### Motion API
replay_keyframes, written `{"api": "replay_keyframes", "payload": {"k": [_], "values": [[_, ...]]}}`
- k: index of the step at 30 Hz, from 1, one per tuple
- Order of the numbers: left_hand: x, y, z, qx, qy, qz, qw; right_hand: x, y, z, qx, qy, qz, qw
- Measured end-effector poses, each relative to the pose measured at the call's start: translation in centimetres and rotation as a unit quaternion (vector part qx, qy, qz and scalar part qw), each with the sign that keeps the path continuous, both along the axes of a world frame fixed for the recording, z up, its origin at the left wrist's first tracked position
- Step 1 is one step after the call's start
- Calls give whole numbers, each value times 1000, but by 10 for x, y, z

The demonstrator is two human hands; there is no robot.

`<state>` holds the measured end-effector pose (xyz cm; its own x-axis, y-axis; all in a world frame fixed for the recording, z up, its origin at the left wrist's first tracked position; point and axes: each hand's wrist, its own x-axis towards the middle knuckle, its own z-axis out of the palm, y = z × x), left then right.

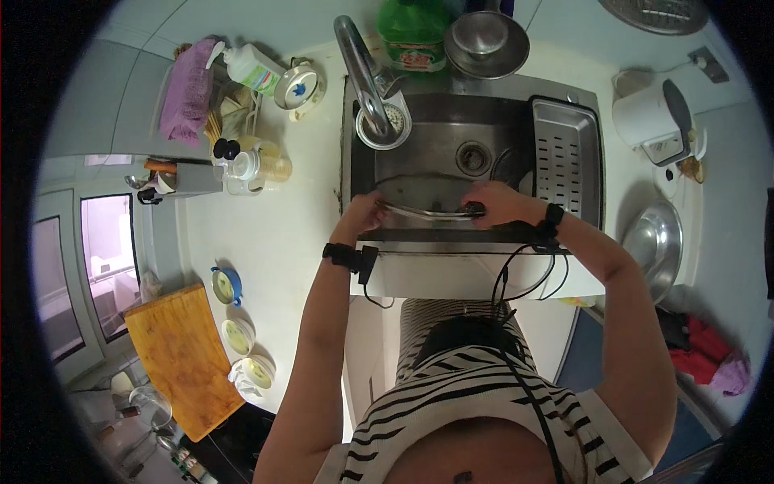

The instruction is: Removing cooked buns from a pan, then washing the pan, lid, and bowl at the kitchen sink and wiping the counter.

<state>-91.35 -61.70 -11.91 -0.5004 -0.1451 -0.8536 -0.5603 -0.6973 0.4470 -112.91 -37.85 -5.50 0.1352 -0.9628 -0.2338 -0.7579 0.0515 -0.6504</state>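
Note:
A round pan lid with a metal rim [432, 213] is held tilted over the front of the stainless steel sink [423, 136]. My left hand [364, 213] grips the lid's left edge, its fingers partly hidden. My right hand [499, 204] is closed on the right side, by a small dark part at the rim. Behind the lid, a dark round item [511, 168] rests in the sink, partly covered by the lid and my right hand. The chrome faucet [363, 78] arches over a round strainer [396, 124] at the sink's left.
A perforated steel tray [566, 157] fills the sink's right side. Behind the sink stand a green jug [414, 36] and metal bowls [487, 45]. Small bowls [237, 337], a wooden cutting board [181, 357] and jars [248, 164] are at left; a large metal basin [656, 251] leans at right. Cables hang from my wrists.

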Motion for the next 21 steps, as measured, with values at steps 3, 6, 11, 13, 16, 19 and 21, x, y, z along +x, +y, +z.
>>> {"api": "replay_keyframes", "payload": {"k": [3,6,11,13,16,19,21], "values": [[5,0,7,-222,-80,-117,965,4,-9,2,-13,-28,-28,999],[23,33,31,-588,-96,-312,740,6,-21,5,23,-61,-53,996],[21,90,6,-544,-132,-376,739,6,-32,11,94,-50,-92,990],[10,110,-11,-551,-126,-410,715,2,-34,11,91,-99,-143,981],[-18,123,-39,-575,-74,-364,729,-1,-41,26,74,-81,-156,982],[-42,124,-81,-479,40,-252,840,-1,-41,24,43,-99,-193,975],[-47,122,-109,-389,72,-164,904,1,-42,21,28,-85,-193,977]]}}
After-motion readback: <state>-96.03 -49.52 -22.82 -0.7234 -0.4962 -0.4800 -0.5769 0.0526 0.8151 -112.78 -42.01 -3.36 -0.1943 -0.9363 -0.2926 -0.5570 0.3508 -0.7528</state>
